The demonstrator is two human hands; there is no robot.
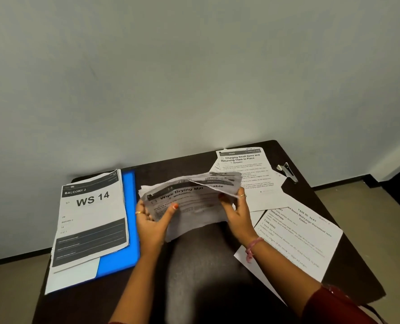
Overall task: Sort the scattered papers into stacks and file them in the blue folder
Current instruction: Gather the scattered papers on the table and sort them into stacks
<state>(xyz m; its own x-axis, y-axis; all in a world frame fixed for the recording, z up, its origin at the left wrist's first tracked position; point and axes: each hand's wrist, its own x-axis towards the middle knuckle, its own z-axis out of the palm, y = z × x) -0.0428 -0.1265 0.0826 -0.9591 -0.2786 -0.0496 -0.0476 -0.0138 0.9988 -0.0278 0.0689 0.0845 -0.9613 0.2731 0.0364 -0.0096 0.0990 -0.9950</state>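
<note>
Left hand (pixel 153 217) and right hand (pixel 235 212) grip the paper bundle (pixel 189 202), seemingly several sheets, between them.

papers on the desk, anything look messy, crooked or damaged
Yes. The bundle held between the left hand and right hand is crumpled, its sheets uneven. Loose sheets on the right lie at different angles, overlapping. The WS 14 stack sits skewed on the blue folder.
</note>
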